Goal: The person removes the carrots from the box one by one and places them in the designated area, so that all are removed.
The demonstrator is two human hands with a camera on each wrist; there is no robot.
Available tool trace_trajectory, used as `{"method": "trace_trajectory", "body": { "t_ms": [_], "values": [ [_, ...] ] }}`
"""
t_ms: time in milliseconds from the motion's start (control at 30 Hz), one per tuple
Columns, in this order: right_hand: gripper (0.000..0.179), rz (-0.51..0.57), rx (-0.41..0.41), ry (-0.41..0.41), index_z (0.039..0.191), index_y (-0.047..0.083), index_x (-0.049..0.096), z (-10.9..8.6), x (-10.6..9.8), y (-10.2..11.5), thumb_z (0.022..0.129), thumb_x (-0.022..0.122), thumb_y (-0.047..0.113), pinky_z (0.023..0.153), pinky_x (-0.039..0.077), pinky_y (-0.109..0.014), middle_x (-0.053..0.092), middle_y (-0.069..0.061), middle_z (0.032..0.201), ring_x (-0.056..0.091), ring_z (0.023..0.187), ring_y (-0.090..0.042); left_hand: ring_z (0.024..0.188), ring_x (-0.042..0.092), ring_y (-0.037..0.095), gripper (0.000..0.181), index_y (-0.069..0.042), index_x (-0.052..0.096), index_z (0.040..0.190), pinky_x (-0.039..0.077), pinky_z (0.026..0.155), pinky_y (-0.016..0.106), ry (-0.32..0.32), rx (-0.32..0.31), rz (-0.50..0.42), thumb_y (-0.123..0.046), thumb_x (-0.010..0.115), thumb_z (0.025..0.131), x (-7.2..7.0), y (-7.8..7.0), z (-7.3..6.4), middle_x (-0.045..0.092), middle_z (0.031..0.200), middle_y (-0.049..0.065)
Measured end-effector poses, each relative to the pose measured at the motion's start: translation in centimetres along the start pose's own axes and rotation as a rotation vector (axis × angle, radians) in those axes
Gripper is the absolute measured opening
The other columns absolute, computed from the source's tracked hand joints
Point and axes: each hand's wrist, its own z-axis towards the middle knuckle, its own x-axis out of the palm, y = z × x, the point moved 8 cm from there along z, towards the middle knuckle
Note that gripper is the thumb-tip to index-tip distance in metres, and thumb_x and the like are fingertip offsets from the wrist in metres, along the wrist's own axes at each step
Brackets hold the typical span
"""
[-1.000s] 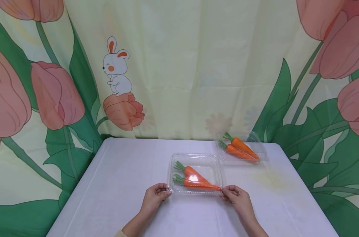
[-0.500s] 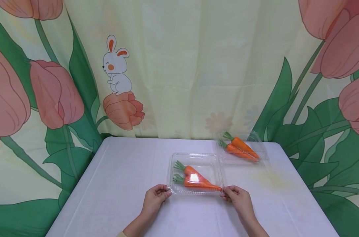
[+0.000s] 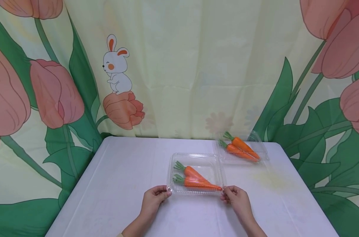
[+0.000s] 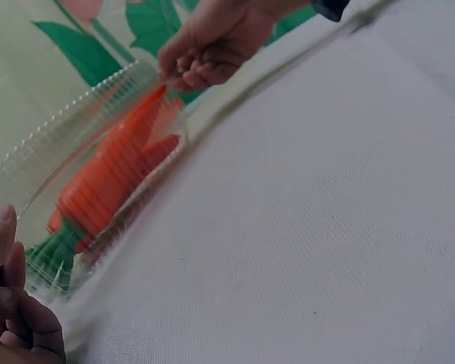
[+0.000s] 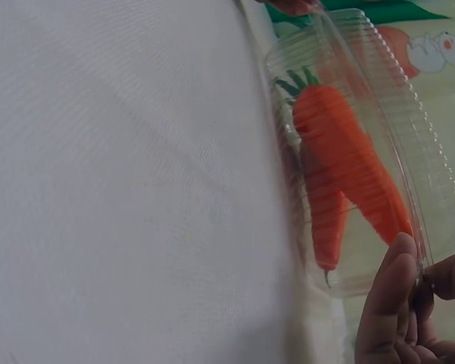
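Head view, left to right. Left hand [image 3: 153, 199] at lower centre of the frame, forearm slanting up and inward from the bottom edge; thumb and curled fingers pinch the near left corner of a clear box [image 3: 208, 164]. The box sits just below and right of frame centre, on the white worktop [image 3: 123, 171], its lid apparently over the contents. Inside, two carrots: upper carrot [image 3: 195, 173] and lower carrot [image 3: 197, 183], green tops toward the left, tips running to the near right corner, overlapping. Step in hand, as I judge it: working the box's front edge at both corners; pressing lid to base or parting them, cannot tell, nor whether the front edge is raised. Next move would seem to call for both pinches staying level and even, lest the thin plastic flex or the carrots slide. Right hand [image 3: 238, 197], right of the box, mirrors the left: forearm from the bottom edge leaning inward, thumb and fingers clamped on the near right corner, close by the carrot tips. Farther right, toward the back edge: second clear box [image 3: 258, 144], holding its own orange pair [image 3: 244, 148], also tops to the left, no hand on it.
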Motion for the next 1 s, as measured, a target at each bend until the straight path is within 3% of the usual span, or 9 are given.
{"method": "trace_trajectory", "body": {
  "t_ms": [167,267,633,1000],
  "values": [
    [0.022,0.005,-0.008,0.013,0.102,-0.011,0.066,0.0,0.0,0.1,0.102,0.059,0.011,0.06,0.058,-0.025,0.073,-0.009,0.08,0.069,0.068,-0.014,0.074,0.063,0.008,0.031,-0.001,0.076,0.108,0.05,0.062,0.021,-0.034,-0.101,-0.073,-0.01,0.087,0.081,-0.1,0.7,-0.2,0.075,0.09,-0.003],
    [0.021,0.019,-0.007,0.009,0.103,-0.011,0.065,-0.1,0.0,0.2,0.102,0.058,0.01,0.062,0.059,-0.026,0.073,-0.008,0.081,0.068,0.069,-0.014,0.076,0.062,0.009,0.03,-0.003,0.076,0.109,0.049,0.062,0.022,-0.032,-0.125,-0.114,-0.01,0.086,0.082,0.1,0.9,-0.2,0.075,0.092,-0.004],
    [0.024,0.053,-0.004,-0.004,0.108,-0.011,0.065,-0.3,0.0,0.0,0.103,0.061,0.012,0.063,0.06,-0.027,0.074,-0.009,0.081,0.07,0.069,-0.014,0.075,0.052,0.011,0.024,0.004,0.065,0.113,0.047,0.061,0.022,0.029,-0.073,-0.067,-0.007,0.074,0.094,0.9,0.0,-0.6,0.061,0.095,0.001],
    [0.035,0.146,0.087,0.023,0.116,-0.009,0.062,-1.4,-0.1,-1.1,0.093,0.076,0.013,0.071,0.061,-0.025,0.076,-0.01,0.089,0.073,0.078,-0.013,0.073,0.059,0.01,0.028,0.011,0.063,0.117,0.053,0.064,0.022,0.086,-0.021,-0.055,-0.005,0.072,0.095,0.7,-0.7,-0.4,0.068,0.087,0.0]
  ]
}}
